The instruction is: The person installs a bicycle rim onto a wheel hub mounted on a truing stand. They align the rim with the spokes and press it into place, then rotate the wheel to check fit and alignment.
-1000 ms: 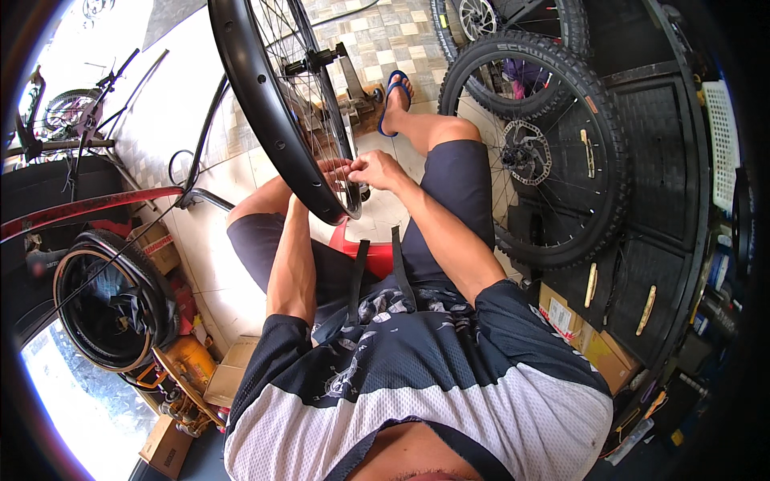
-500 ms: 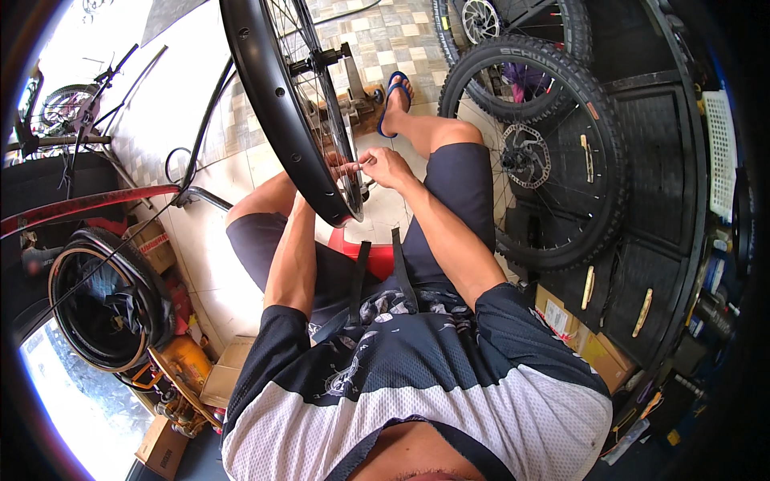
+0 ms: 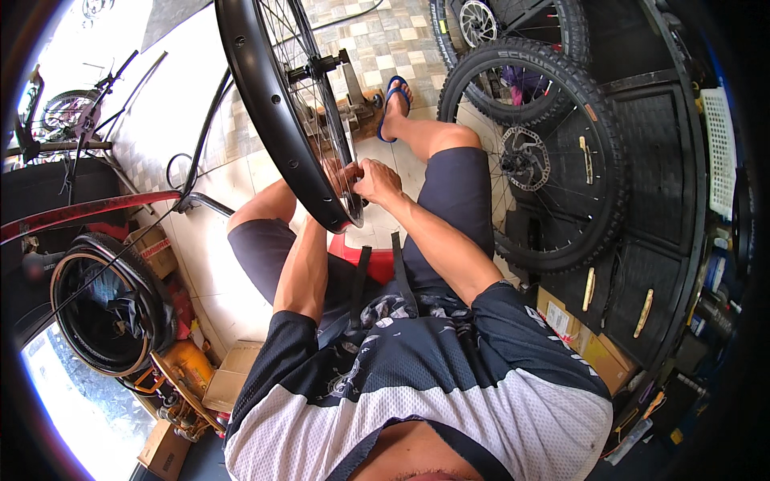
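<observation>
Right between the knees of the person sitting there, a bare bike wheel stood on edge, its lower end just above the lap. My guess is the metal stand beside the hub was carrying it, so neither hand had to take the weight, but I couldn't make out how the two met. The knees were spread to either side, probably to leave elbow room around the rim.

The left hand came round from behind the rim, mostly hidden by it and the spokes, so no clue whether it was open or gripping something. The right hand was on the near side of the spokes, fingers curled in and bunched close to the left one's fingers. Couldn't tell if there was anything small pinched in there, sorry. My take is that working from both sides let them meet at the same spot low on the wheel.

As for looks: wide, smooth black rim, a row of round holes along its outer face, thin spokes, dark hub, no tyre on it. The top ran out of view. A knobbly-tyred wheel leaned off to the right, against black drawers.
</observation>
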A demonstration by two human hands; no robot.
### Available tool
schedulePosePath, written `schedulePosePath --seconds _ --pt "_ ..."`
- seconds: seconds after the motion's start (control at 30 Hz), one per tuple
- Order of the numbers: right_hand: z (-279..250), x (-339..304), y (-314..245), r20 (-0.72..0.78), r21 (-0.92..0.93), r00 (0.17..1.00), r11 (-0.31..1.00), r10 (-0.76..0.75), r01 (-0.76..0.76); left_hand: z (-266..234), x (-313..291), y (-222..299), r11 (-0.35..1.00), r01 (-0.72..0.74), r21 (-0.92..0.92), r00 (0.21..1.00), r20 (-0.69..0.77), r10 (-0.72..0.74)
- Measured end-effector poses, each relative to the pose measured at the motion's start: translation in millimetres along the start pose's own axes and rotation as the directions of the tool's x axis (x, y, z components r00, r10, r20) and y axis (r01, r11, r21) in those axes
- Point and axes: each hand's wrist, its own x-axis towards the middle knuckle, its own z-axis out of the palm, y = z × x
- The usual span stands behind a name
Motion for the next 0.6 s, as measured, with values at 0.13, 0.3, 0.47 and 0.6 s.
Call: schedulePosePath --seconds 0.13,0.3,0.47,0.6 --pt "6 -1 -1 -0.045 0.054 0.997 0.996 -0.07 0.072 -14 -3 28 0.997 0.053 0.061 0.996 0.064 -0.057" --pt "14 3 7 -0.052 0.059 0.992 0.991 -0.114 0.117 -15 -1 23 0.992 0.078 0.096 0.985 0.143 -0.091" --pt "11 15 24 0.13 0.194 0.971 0.966 -0.2 0.173 -31 -1 7 0.943 0.334 -0.005 0.935 0.126 -0.331" --pt "13 28 28 0.307 0.325 0.927 0.94 -0.214 0.109 -51 -4 24 0.944 0.223 -0.242 0.974 0.081 -0.209"
